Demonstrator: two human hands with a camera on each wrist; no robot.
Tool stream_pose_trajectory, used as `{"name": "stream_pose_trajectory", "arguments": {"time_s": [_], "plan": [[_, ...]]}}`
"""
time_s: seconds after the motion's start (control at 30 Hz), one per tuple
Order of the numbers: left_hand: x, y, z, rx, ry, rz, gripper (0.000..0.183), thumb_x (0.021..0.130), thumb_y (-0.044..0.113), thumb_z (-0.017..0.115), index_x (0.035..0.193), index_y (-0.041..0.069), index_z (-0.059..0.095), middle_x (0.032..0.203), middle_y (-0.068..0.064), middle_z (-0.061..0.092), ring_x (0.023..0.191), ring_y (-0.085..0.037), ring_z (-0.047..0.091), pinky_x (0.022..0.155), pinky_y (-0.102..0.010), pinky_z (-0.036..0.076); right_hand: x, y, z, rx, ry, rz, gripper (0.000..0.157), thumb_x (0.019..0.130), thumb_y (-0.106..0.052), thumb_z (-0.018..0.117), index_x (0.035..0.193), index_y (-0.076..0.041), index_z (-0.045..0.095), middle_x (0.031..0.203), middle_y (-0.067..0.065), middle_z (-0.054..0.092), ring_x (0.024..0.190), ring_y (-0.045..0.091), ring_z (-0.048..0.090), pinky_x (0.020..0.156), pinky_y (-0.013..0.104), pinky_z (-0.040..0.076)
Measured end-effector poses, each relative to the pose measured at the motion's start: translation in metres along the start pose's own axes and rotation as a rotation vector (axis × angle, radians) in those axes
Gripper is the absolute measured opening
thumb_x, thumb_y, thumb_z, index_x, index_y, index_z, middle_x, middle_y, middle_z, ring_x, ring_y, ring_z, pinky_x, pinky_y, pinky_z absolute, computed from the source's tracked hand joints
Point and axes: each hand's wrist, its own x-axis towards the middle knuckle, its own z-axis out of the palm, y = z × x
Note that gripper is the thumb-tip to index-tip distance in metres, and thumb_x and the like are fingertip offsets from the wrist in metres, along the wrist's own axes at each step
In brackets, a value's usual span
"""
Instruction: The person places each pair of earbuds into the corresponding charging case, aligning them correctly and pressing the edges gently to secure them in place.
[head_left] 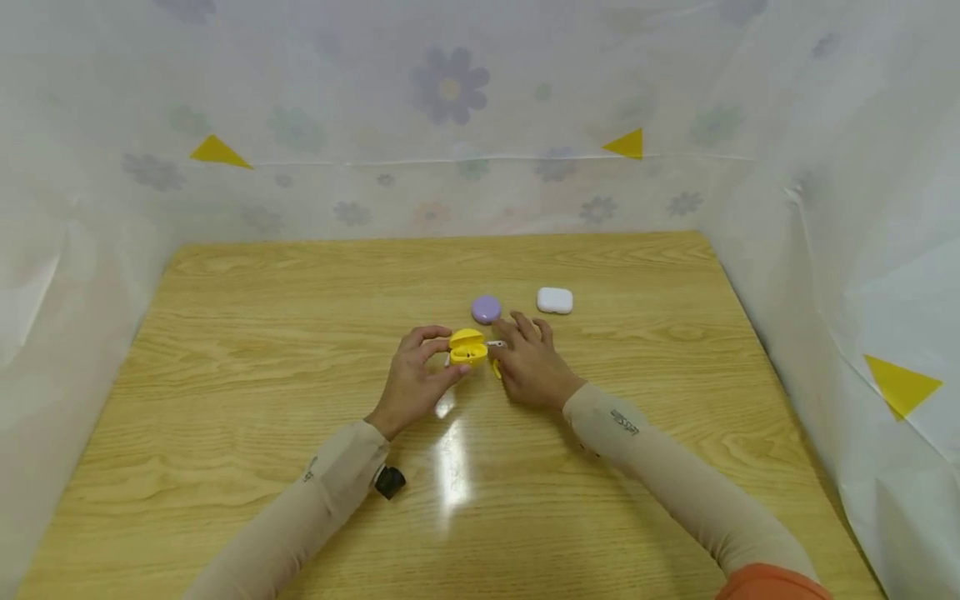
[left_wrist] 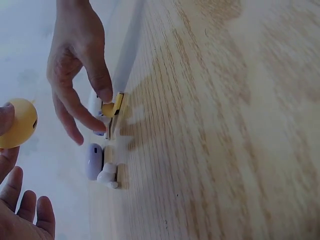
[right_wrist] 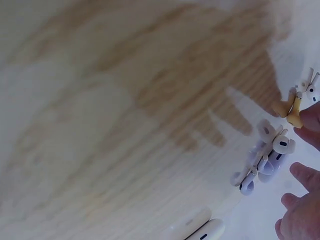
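Note:
My left hand point(head_left: 415, 382) grips a small yellow earbud case point(head_left: 468, 353) between thumb and fingers, its lid raised and the inside facing up. In the left wrist view the rounded yellow case point(left_wrist: 21, 122) is held above the table. Low over the table to its right, my right hand point(head_left: 534, 367) spreads its fingers by a yellow earbud point(head_left: 497, 369). The thumb appears to touch that yellow earbud point(left_wrist: 119, 103), while the index fingertip stays apart from it. White earbuds point(head_left: 496, 343) lie close by, partly covered by the hands.
Beyond my hands lie a round lavender case point(head_left: 486, 309) and a white earbud case point(head_left: 555, 301). A black object point(head_left: 390, 482) shows at my left wrist. The glossy wooden table point(head_left: 285, 308) has pale flowered sheeting point(head_left: 450, 192) behind and at both sides.

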Motion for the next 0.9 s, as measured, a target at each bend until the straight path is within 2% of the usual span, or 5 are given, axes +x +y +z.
{"name": "stream_pose_trajectory", "arguments": {"time_s": [0.13, 0.27, 0.6, 0.7, 0.9], "plan": [[0.0000, 0.0002, 0.0002, 0.004, 0.000, -0.005, 0.026, 0.080, 0.020, 0.077, 0.097, 0.001, 0.069, 0.123, -0.011, 0.058, 0.122, -0.031, 0.049, 0.104, -0.050, 0.039, 0.0000, 0.0005, 0.0003, -0.003, -0.036, -0.010, 0.013, 0.087, -0.017, 0.060, 0.097, -0.019, 0.067, 0.143, 0.013, 0.048, 0.135, 0.042, 0.036, 0.105, 0.063, 0.027], [0.0009, -0.0004, -0.0005, 0.015, 0.002, 0.000, 0.028, 0.081, 0.021, 0.076, 0.098, 0.000, 0.069, 0.123, -0.012, 0.058, 0.121, -0.031, 0.050, 0.104, -0.050, 0.040, -0.0002, 0.0007, 0.0006, -0.009, -0.033, -0.015, 0.008, 0.087, -0.017, 0.061, 0.092, -0.018, 0.067, 0.138, 0.012, 0.052, 0.134, 0.041, 0.038, 0.105, 0.063, 0.027], [0.0020, -0.0007, -0.0004, 0.010, 0.005, 0.003, 0.027, 0.081, 0.020, 0.076, 0.097, 0.000, 0.069, 0.122, -0.012, 0.058, 0.121, -0.032, 0.050, 0.105, -0.050, 0.039, -0.0017, 0.0017, 0.0009, 0.017, -0.027, -0.002, 0.007, 0.086, -0.016, 0.063, 0.091, -0.012, 0.064, 0.129, 0.012, 0.053, 0.133, 0.040, 0.038, 0.105, 0.060, 0.028], [0.0021, -0.0007, -0.0004, 0.001, 0.003, -0.001, 0.027, 0.081, 0.020, 0.076, 0.098, 0.000, 0.069, 0.123, -0.012, 0.058, 0.122, -0.032, 0.050, 0.105, -0.050, 0.039, -0.0014, 0.0011, -0.0012, 0.035, 0.003, -0.011, 0.009, 0.084, -0.014, 0.065, 0.092, -0.010, 0.064, 0.127, 0.014, 0.054, 0.132, 0.040, 0.039, 0.104, 0.059, 0.029], [0.0023, -0.0009, -0.0004, -0.001, 0.000, -0.003, 0.027, 0.081, 0.020, 0.076, 0.099, 0.000, 0.069, 0.123, -0.012, 0.058, 0.121, -0.032, 0.050, 0.105, -0.051, 0.039, 0.0013, 0.0002, -0.0071, 0.069, 0.139, -0.039, 0.013, 0.083, -0.009, 0.062, 0.095, -0.006, 0.063, 0.123, 0.018, 0.057, 0.128, 0.043, 0.043, 0.101, 0.060, 0.033]]}}
